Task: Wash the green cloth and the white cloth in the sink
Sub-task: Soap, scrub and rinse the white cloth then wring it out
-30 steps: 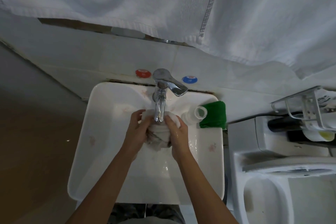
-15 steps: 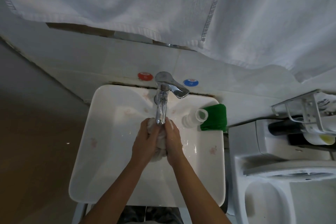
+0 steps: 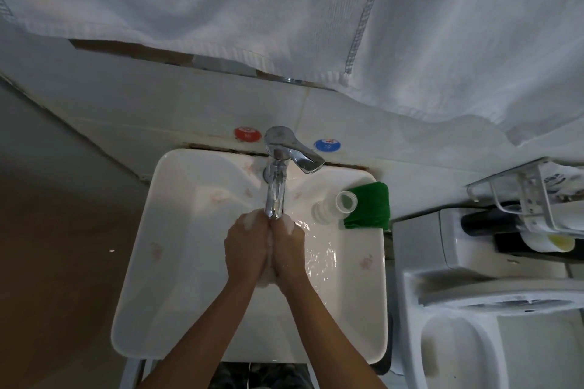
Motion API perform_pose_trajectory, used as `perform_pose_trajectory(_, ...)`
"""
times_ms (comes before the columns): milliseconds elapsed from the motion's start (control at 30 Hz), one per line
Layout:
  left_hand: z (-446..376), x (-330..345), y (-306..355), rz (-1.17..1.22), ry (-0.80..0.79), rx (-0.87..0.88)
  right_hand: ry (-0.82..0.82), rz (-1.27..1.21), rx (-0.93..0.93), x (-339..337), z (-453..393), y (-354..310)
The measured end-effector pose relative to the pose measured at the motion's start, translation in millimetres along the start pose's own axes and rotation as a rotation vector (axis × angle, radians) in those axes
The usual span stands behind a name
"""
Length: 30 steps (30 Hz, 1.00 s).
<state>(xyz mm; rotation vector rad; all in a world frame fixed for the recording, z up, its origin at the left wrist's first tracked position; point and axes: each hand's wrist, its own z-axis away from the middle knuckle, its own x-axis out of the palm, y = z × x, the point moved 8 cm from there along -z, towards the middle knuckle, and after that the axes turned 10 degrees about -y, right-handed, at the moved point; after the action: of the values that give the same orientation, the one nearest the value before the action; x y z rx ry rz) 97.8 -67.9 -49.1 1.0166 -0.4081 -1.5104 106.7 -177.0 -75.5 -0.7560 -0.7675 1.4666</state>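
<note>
Under the chrome tap (image 3: 275,196), my left hand (image 3: 245,246) and my right hand (image 3: 289,248) are pressed together over the white sink (image 3: 177,262). Between them they squeeze the wet white cloth (image 3: 264,281), of which only small bits show at the fingertips and below the palms. The green cloth (image 3: 369,207) lies folded on the sink's back right rim, away from both hands.
A small clear bottle (image 3: 335,207) lies on its side beside the green cloth. Large white towels (image 3: 284,9) hang overhead. A red knob (image 3: 247,133) and a blue knob (image 3: 327,145) sit on the wall. A toilet (image 3: 474,309) and a wire rack (image 3: 531,196) stand right.
My hands have closed together around the white cloth, which was spread wider and more visible a second ago. It is now almost hidden between the palms.
</note>
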Motion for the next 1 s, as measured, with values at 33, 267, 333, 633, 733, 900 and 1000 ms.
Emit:
perform_pose_trajectory(33, 1, -1, 1, 0.022, 0.019, 0.004, -0.001, 0.002, 0.004, -1, -2, 0)
perform_pose_trajectory(267, 0, -4, -9, 0.259, 0.090, -0.021, 0.013, 0.104, -0.069, -3, 4, -16)
perform_pose_trajectory(333, -2, -6, -11, 0.317, 0.108, -0.005, -0.013, 0.088, -0.075, 1, 9, -19)
perform_pose_trajectory(633, -1, -11, 10, 0.366, 0.022, 0.122, -0.078, 0.168, -0.170, -3, 15, -2)
perform_pose_trajectory(733, -2, 2, 4, 0.354, -0.139, 0.095, -0.040, 0.141, -0.092, -8, 8, 2)
perform_pose_trajectory(900, 1, 10, 2, 0.380, -0.326, 0.100, 0.005, 0.020, -0.043, -23, -3, 3)
perform_pose_trajectory(1000, 3, 13, 9, 0.342, -0.331, 0.145, 0.015, -0.034, -0.026, -20, -4, 2)
